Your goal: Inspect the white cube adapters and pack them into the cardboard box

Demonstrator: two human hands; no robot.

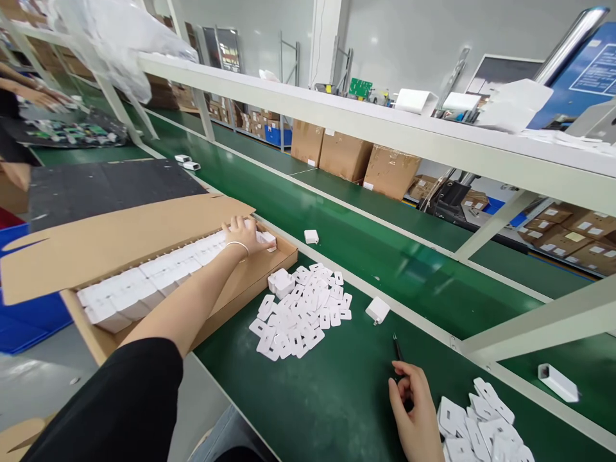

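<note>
the white block [267, 237] under the person's left hand [240, 235] sits at the far end of the row in the carton [245, 296], left of the frame's centre. it looks like hard, smooth plastic, so it is probably light, stiff and a little slippery, with faces that could scuff; its opposite flat sides seem the best place to take hold. the fingers drape over it, thumb to the right, but whether they pinch or merely rest cannot be told. more white blocks [158, 273] line the carton, whose brown cardboard looks matte and bendable. by the centre lies a heap of thin white plates [308, 308], rounded at the corners and slotted. at lower right, the right hand [414, 404] curls around a slim dark tool [397, 348] with a fine tip, beside a second heap of plates [476, 427]. the tabletop [327, 410] is smooth green.
</note>
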